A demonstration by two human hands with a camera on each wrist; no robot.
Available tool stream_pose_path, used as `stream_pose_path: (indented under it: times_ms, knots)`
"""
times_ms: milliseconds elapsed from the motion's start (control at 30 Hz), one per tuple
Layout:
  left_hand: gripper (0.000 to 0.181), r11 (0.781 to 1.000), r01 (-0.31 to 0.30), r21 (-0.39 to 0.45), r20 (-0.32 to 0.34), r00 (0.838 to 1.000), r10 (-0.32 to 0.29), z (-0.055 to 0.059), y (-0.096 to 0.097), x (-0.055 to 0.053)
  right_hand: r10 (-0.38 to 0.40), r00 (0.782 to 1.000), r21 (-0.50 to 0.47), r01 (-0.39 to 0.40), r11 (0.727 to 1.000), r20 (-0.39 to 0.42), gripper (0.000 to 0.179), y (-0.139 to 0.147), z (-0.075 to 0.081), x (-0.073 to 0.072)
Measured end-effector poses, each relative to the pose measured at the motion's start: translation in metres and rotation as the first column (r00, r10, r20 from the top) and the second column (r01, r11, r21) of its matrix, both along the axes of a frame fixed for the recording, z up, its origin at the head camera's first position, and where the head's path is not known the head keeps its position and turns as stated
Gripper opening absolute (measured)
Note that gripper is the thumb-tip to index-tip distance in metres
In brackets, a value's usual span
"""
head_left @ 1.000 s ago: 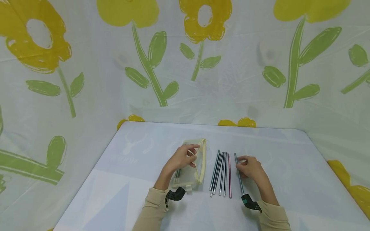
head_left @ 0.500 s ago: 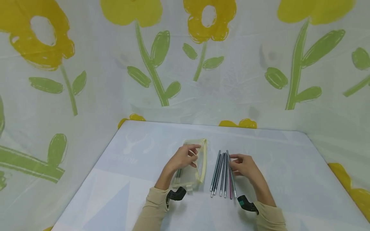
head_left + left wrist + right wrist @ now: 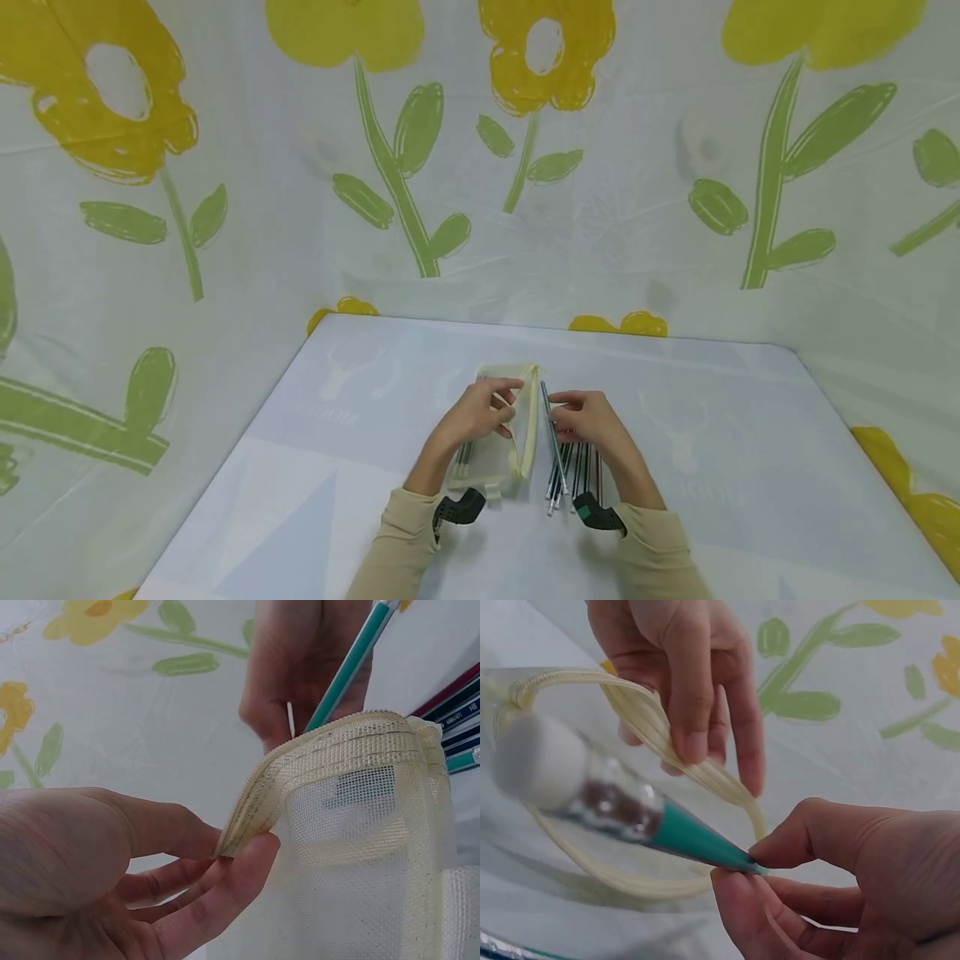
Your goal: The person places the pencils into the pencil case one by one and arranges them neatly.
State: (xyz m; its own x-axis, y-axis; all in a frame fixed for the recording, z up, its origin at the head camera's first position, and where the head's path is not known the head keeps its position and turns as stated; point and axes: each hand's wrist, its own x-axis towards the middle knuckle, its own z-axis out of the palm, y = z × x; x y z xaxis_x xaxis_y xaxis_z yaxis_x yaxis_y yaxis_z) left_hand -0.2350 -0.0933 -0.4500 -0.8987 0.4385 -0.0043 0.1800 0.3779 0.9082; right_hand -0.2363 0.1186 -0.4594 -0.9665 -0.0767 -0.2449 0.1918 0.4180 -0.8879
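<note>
My left hand (image 3: 480, 410) pinches the zippered edge of a cream mesh pencil case (image 3: 352, 847) and lifts it, so the mouth gapes toward the right. Between thumb and fingers, my right hand (image 3: 588, 417) holds a teal pencil (image 3: 697, 838) with a white eraser end, close beside that mouth. In the right wrist view the eraser end points toward the camera. Some dark pencils (image 3: 463, 454) show through the mesh at the case's left side. Under the right hand lie several more pencils (image 3: 577, 475), dark ones and a red one, partly hidden by it.
The pencils and case lie on a pale table (image 3: 300, 500) with a faint printed pattern. Behind and at the sides hangs a white cloth (image 3: 615, 208) with yellow flowers and green leaves. A black wrist camera (image 3: 460, 506) sits on the left wrist.
My right hand has carried the teal pencil leftward, from right of the loose pencils, across them, to the case's opening. The left hand keeps holding the case's edge.
</note>
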Motion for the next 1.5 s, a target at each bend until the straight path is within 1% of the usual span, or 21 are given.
stream_pose_path:
  times_ms: [133,267,467,600,800,933,1233,1367,1500]
  knots:
    - [0.046,1.000,0.002,0.003,0.004,1.000,-0.002,-0.001,0.000,0.001,-0.003,1.000,-0.048,0.003,0.999,0.018,0.038,-0.010,-0.004,-0.004]
    - [0.046,1.000,0.006,0.003,0.006,1.000,-0.006,-0.003,0.000,0.003,-0.018,1.000,-0.076,0.019,0.997,0.009,0.037,-0.018,-0.008,-0.007]
    - [0.047,1.000,-0.001,0.013,0.022,1.000,0.000,-0.005,0.002,0.002,-0.084,0.996,-0.118,0.083,0.989,-0.007,0.038,-0.027,-0.009,-0.010]
    - [0.046,1.000,-0.001,0.001,0.014,1.000,0.001,-0.003,0.002,0.002,-0.123,0.992,-0.142,0.121,0.982,-0.009,0.039,-0.032,-0.008,-0.012]
    - [0.046,1.000,0.009,-0.019,0.006,1.000,-0.009,0.003,0.003,0.003,-0.147,0.989,-0.194,0.140,0.971,-0.022,0.039,-0.036,-0.010,-0.015]
    - [0.046,1.000,0.008,-0.024,0.004,1.000,-0.008,0.004,0.003,0.003,-0.154,0.988,-0.193,0.145,0.970,-0.032,0.040,-0.037,-0.010,-0.014]
    - [0.046,0.999,0.010,-0.033,-0.011,1.000,-0.010,0.003,0.004,0.003,-0.155,0.988,-0.211,0.148,0.966,-0.015,0.039,-0.033,-0.009,-0.013]
    - [0.046,0.999,0.009,-0.040,-0.009,1.000,-0.009,0.004,0.004,0.004,-0.140,0.990,-0.176,0.133,0.975,-0.029,0.039,-0.028,-0.011,-0.010]
    - [0.046,1.000,0.007,-0.030,-0.011,1.000,-0.008,0.003,0.004,0.003,-0.113,0.993,-0.114,0.107,0.988,-0.046,0.039,-0.018,-0.011,-0.006]
